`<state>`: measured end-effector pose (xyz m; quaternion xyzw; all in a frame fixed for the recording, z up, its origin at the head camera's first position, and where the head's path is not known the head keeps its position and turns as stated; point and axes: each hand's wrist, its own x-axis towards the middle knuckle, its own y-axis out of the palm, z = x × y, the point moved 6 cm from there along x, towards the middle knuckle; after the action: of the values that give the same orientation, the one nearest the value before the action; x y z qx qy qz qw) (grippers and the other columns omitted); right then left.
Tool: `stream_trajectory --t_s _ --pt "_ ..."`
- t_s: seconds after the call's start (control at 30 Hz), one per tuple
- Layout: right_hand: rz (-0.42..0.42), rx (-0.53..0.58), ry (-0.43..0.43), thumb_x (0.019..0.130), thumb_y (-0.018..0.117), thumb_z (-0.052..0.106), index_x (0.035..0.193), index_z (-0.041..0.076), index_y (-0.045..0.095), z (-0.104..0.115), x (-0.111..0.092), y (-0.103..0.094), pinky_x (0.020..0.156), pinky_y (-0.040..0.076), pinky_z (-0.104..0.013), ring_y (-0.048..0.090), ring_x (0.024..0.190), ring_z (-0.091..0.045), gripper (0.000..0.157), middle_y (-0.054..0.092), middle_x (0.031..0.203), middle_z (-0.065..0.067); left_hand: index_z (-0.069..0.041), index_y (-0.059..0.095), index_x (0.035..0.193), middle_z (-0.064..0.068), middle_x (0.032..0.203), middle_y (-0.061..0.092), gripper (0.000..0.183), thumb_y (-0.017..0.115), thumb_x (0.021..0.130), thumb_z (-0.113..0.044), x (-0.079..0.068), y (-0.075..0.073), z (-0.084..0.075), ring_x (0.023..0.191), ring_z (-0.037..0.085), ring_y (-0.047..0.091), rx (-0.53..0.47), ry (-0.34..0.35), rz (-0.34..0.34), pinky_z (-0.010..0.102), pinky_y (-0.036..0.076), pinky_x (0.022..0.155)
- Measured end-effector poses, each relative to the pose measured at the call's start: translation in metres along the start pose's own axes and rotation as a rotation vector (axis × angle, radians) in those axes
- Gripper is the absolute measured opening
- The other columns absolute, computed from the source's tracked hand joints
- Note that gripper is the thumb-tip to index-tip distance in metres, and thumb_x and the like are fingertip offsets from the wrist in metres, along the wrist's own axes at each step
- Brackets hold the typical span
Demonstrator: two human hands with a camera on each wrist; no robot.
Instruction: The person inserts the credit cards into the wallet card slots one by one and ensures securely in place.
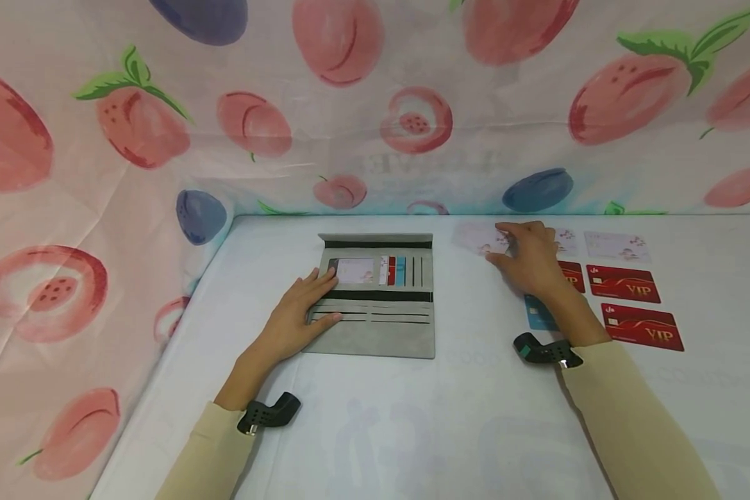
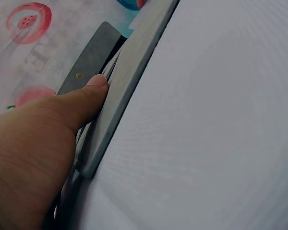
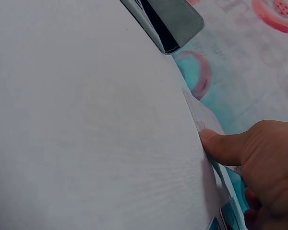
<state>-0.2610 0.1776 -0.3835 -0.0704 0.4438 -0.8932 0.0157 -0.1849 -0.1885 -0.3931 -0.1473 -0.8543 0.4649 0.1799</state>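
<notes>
An open grey wallet (image 1: 375, 340) lies flat on the white table, its upper flap raised at the back. My left hand (image 1: 296, 316) rests on the wallet's left side, fingers extended and thumb (image 2: 97, 88) against its near part. A pale floral card (image 1: 355, 271) shows in the wallet's left pocket, with edges of white, red and blue cards in the slots beside it. Over to the right, my right hand (image 1: 531, 260) pinches another pale floral card (image 1: 473, 237) between thumb and fingers; the right wrist view shows the thumb (image 3: 218, 143) on this card's edge.
Two pale cards (image 1: 617, 246) lie at the back right. Several red VIP cards (image 1: 625, 283) sit in front of them, and a blue card (image 1: 540, 314) is partly hidden under my right forearm. A fruit-printed cloth (image 1: 350, 139) rises behind and left of the table.
</notes>
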Motion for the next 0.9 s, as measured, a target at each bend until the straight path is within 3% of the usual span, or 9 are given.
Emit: stream_trajectory --t_s 0.2,0.33,0.43,0.7,0.9 --pt "-0.017 0.054 0.038 0.088 0.070 0.021 0.139 0.006 0.047 0.002 -0.004 -0.003 0.088 0.040 -0.063 0.035 0.114 -0.043 0.058 0.037 0.130 -0.029 -0.004 0.046 0.141 0.007 0.150 0.037 0.064 0.070 0.087 -0.030 0.000 -0.001 0.000 0.142 0.030 0.022 0.001 0.004 -0.007 0.045 0.013 0.116" --pt "-0.043 0.066 0.009 0.088 0.070 0.019 0.139 0.010 0.048 0.005 -0.006 -0.005 0.069 0.050 -0.047 0.049 0.090 -0.033 0.056 0.054 0.105 -0.021 -0.004 0.046 0.142 0.008 0.150 0.037 0.065 0.070 0.087 -0.029 0.000 -0.001 0.001 0.142 0.030 0.022 -0.001 0.009 -0.003 0.044 0.012 0.116" --pt "-0.068 0.065 -0.023 0.089 0.069 0.016 0.138 0.012 0.050 0.006 -0.009 -0.007 0.056 0.045 -0.035 0.050 0.075 -0.027 0.053 0.058 0.087 -0.015 -0.004 0.046 0.142 0.008 0.150 0.037 0.065 0.071 0.087 -0.029 0.000 0.000 0.001 0.142 0.030 0.022 -0.006 0.013 -0.005 0.044 0.012 0.116" --pt "-0.135 0.130 -0.066 0.091 0.067 0.015 0.135 0.014 0.056 0.012 -0.016 -0.013 0.059 0.049 -0.029 0.061 0.077 -0.028 0.045 0.063 0.088 -0.014 -0.004 0.046 0.142 0.007 0.150 0.037 0.065 0.071 0.087 -0.029 0.000 0.001 0.002 0.142 0.029 0.021 -0.004 0.009 -0.003 0.044 0.011 0.116" --pt "-0.076 0.291 -0.026 0.090 0.069 0.024 0.135 0.016 0.056 0.022 -0.022 -0.014 0.047 0.045 -0.024 0.069 0.077 -0.023 0.047 0.061 0.086 -0.010 -0.004 0.046 0.142 0.007 0.150 0.037 0.066 0.071 0.087 -0.030 0.000 0.002 0.002 0.142 0.030 0.021 -0.004 0.014 -0.003 0.045 0.012 0.116"
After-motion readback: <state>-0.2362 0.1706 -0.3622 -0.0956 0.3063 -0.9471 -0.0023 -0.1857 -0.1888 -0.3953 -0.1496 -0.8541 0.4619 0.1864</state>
